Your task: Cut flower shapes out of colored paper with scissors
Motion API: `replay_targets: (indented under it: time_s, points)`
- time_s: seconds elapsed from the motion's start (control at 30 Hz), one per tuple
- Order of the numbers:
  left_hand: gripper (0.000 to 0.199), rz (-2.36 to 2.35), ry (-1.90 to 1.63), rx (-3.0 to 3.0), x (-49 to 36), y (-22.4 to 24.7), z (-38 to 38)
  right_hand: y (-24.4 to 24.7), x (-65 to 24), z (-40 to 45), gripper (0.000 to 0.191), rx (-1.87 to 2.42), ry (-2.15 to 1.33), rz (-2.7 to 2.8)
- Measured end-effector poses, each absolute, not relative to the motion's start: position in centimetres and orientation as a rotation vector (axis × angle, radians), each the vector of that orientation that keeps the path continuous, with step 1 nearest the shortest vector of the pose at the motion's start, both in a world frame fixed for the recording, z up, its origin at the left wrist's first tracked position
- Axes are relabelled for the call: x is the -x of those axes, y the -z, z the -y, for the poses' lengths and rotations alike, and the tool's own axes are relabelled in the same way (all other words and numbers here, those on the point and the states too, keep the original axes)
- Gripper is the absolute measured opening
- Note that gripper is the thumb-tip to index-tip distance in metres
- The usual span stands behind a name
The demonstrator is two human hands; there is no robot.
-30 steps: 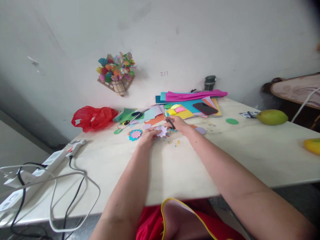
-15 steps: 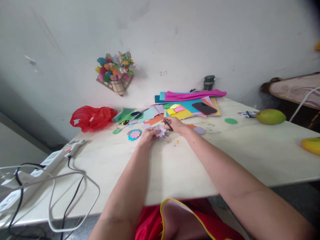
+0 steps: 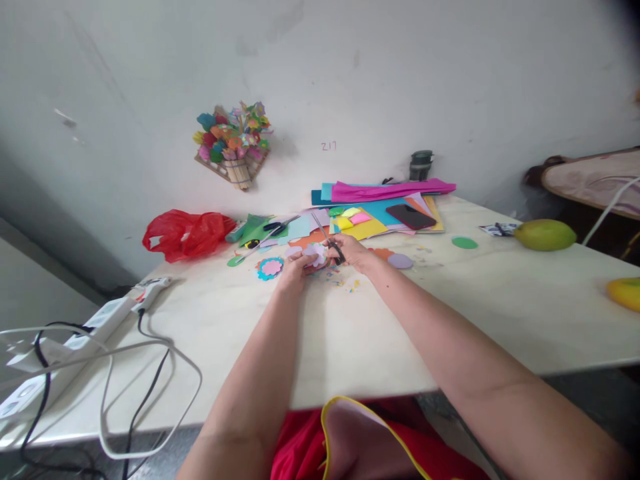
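Observation:
Between the fingers of my left hand (image 3: 296,267) is a pale lilac paper flower (image 3: 314,254) with a scalloped edge. My right hand (image 3: 353,252) grips a pair of scissors (image 3: 336,251) by the dark handles, blades pointing up and away to the left, close beside the flower. Both hands are near each other above the table. To the left of my left hand lies a layered paper flower (image 3: 271,268), pink on blue. Right of my right hand are a lilac paper circle (image 3: 401,261) and an orange piece partly behind the wrist. Small paper scraps (image 3: 354,287) lie below the hands.
Coloured sheets (image 3: 370,229) and a phone (image 3: 411,217) lie at the back. A second pair of scissors (image 3: 274,229) and a red plastic bag (image 3: 187,235) are at left. A power strip (image 3: 100,325) with loose cables is front left; a mango (image 3: 545,235) sits at right.
The lilac flower has shifted slightly left and up and turned in my left hand. My right hand keeps hold of the scissors beside it. The view has moved a little.

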State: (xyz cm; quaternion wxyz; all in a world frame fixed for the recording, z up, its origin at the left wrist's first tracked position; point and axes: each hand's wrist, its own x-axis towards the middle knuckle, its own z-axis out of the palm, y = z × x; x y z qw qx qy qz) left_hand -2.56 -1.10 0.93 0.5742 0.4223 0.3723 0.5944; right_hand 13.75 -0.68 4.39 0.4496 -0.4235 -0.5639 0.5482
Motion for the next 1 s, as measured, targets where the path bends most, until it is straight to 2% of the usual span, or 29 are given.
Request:
replay_targets:
  time_s: [0.13, 0.47, 0.63, 1.0]
  points:
    - [0.024, -0.861, -1.468, -0.942, 2.6, -1.2, 1.2, -3.8, -14.8, 0.2, 0.024, 0.952, -1.417, 1.501]
    - [0.023, -0.853, -1.567, -0.773, 3.0, -1.1, 0.8, -3.6, -15.9, -0.2, 0.047, 0.855, -1.411, 1.907]
    - [0.018, -0.860, -1.588, -0.697, 2.9, -1.3, 0.8, -3.9, -15.9, 0.2, 0.046, 0.902, -1.482, 1.955]
    - [0.019, -0.886, -1.562, -0.675, 2.6, -1.8, 1.2, -5.2, -15.7, 1.3, 0.038, 0.936, -1.537, 1.948]
